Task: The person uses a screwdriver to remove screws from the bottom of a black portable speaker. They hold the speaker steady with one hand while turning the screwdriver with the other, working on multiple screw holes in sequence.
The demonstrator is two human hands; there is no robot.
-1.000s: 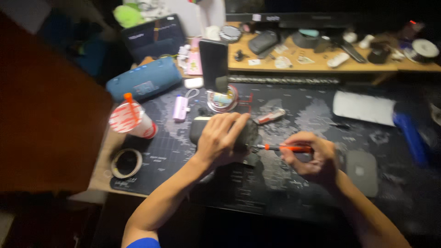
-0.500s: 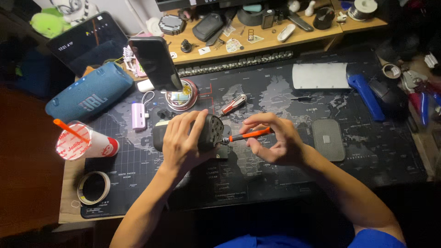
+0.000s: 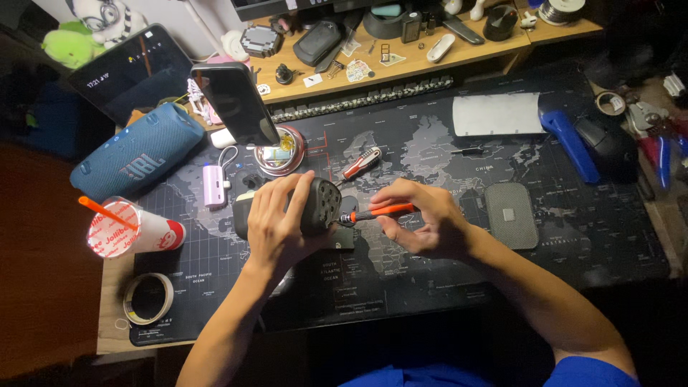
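A dark cylindrical device (image 3: pixel 315 208) with a perforated end was gripped from above by the left hand (image 3: pixel 276 222) on the map-printed desk mat (image 3: pixel 430 287). An orange-handled screwdriver (image 3: pixel 376 212) was held level in the right hand (image 3: pixel 423 226), its tip set against the device's end. A blue speaker (image 3: pixel 136 161), a lidded cup (image 3: pixel 129 231) and a tape roll (image 3: pixel 147 298) were seen to the left.

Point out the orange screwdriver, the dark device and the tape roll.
Screwdriver (image 3: pixel 383 211), head view, orange handle.
Device (image 3: pixel 322 204), head view, perforated end face.
Tape roll (image 3: pixel 129 304), head view, left rim.
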